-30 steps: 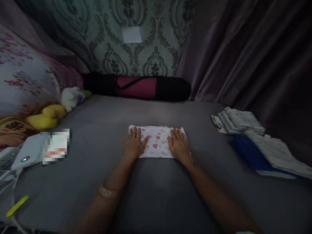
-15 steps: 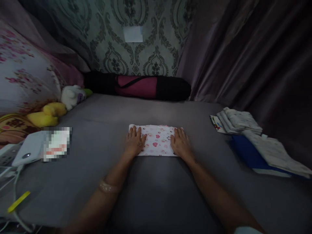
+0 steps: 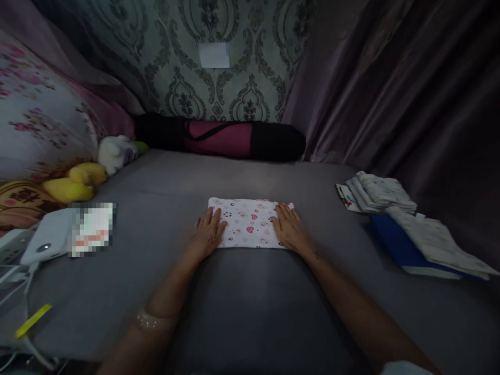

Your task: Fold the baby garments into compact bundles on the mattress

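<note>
A small white cloth (image 3: pixel 249 223) printed with pink hearts lies folded into a flat rectangle on the grey bed sheet (image 3: pixel 250 302). My left hand (image 3: pixel 207 234) rests flat on the cloth's left end, fingers stretched out and slightly apart. My right hand (image 3: pixel 288 229) lies flat on the right end, fingers stretched forward. Neither hand grips anything. A clear bracelet sits on my left wrist.
A stack of folded pale cloths (image 3: pixel 380 194) lies at the right on a blue flat item (image 3: pixel 394 245). Plush toys (image 3: pixel 74 185) and a floral pillow (image 3: pixel 35 125) are at the left, a white device (image 3: pixel 47 242) near them. A black and pink roll bag (image 3: pixel 222 138) lies along the wall.
My left hand has slid back toward the cloth's near left corner and my arm has drawn back. The right hand stays on the right end. The view shifted slightly.
</note>
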{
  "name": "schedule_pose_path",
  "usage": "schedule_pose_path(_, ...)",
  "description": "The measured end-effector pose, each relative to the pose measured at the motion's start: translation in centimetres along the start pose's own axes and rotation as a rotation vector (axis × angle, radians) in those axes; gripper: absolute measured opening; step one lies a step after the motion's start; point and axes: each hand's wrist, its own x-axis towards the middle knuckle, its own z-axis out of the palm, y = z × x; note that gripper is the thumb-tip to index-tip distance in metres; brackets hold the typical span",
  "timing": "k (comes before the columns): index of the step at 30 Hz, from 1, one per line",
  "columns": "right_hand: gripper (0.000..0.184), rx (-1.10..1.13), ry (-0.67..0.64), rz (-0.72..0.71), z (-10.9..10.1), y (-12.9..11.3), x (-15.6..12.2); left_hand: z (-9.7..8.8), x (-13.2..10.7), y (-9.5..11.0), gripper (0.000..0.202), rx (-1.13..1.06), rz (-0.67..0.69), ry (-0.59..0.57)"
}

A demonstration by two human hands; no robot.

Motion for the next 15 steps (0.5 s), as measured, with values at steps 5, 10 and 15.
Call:
schedule_pose_path(5,0.059,-0.014,0.008,-0.012,0.4,0.5,0.1,0.2,0.1,-0.4,0.057,-0.018,0.020,0.027)
schedule_pose_path(10,0.056,-0.033,-0.019,0.018,-0.8,-0.4,0.8,-0.1,-0.1,-0.4,0.057,-0.084,-0.015,0.057)
schedule_pose_path(15,0.057,-0.007,0.039,-0.088,-1.8,-4.0,1.3,-0.1,-0.2,-0.7,0.054,-0.139,-0.012,0.105)
